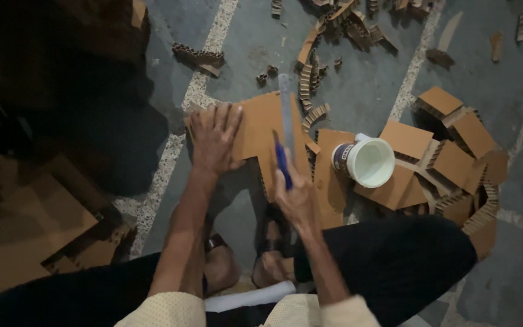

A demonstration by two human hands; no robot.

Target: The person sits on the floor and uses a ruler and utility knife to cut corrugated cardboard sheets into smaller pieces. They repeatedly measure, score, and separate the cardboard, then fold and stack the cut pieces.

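Grey floor (370, 91): cardboard pcs (261, 130), scraps (334, 24), white tub (367, 160).

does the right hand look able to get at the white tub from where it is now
Probably yes. The right hand holds a blue pen against the ruler, and the white tub lies on its side just right of it on cardboard pieces, nothing between; the pen occupies its grip.

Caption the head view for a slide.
Left hand flat on cardboard piece; right hand holds blue pen beside a ruler.
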